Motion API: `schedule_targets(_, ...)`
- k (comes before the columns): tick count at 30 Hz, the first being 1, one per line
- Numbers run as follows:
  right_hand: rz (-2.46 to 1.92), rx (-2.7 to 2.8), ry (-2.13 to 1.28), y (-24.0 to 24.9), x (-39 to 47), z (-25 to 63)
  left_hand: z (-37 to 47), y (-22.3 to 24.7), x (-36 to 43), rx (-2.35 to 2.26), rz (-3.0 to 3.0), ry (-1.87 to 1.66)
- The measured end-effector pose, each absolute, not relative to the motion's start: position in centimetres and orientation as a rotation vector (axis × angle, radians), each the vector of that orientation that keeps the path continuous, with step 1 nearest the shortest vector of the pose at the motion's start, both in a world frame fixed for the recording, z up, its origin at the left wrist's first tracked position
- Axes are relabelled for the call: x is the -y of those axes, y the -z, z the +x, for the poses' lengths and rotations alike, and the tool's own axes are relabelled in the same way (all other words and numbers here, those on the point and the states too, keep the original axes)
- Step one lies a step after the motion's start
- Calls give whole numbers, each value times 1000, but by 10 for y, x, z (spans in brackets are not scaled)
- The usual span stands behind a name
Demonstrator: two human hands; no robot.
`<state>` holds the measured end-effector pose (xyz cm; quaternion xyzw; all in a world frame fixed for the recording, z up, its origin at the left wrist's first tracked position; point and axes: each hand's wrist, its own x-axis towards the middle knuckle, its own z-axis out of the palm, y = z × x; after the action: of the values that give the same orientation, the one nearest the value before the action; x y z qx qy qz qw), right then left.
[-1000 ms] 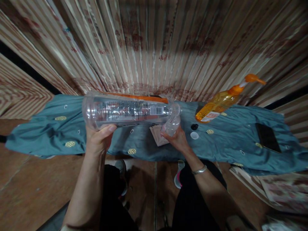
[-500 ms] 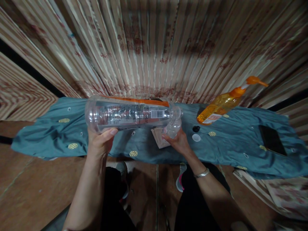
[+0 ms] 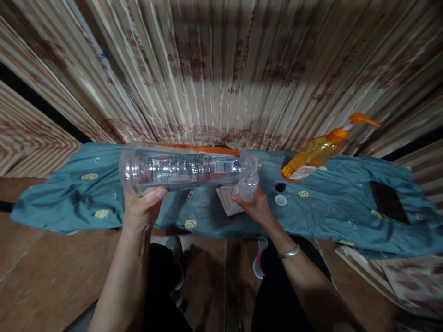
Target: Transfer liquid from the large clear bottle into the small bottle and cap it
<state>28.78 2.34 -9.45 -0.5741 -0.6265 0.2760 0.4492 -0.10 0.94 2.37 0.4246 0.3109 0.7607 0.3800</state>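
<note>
My left hand [image 3: 143, 205] grips the base end of a large clear plastic bottle [image 3: 187, 168], which lies sideways in the air with its mouth to the right. A barcode and an orange-edged label show on its side. Upright under that mouth is a small clear bottle [image 3: 247, 186], with my right hand [image 3: 254, 203] closed around it. The two necks meet or nearly meet; whether liquid passes between them I cannot tell. A folded beige cloth [image 3: 226, 203] lies below the small bottle. Right of my right hand are a black cap [image 3: 280, 187] and a white cap [image 3: 280, 199].
An orange pump bottle [image 3: 308, 159] with yellow-orange liquid stands at the back right. A dark phone-like slab [image 3: 389, 202] lies at the right end. Teal patterned fabric [image 3: 204, 226] covers the narrow table, and striped curtains [image 3: 221, 69] hang close behind it.
Both hands and bottles hold nearly the same pose. The whole view has shifted slightly, and the large bottle sits marginally further left in it.
</note>
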Motion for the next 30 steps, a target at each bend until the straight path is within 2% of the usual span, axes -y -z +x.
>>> schedule_targets(17, -1386, 1545, -641, 95, -22, 286, -7, -13, -11, -804, 1047, -1966)
schedule_targets(30, -1391, 1526, -669, 92, -19, 285, -2, -28, -3, -909, 1012, -1955)
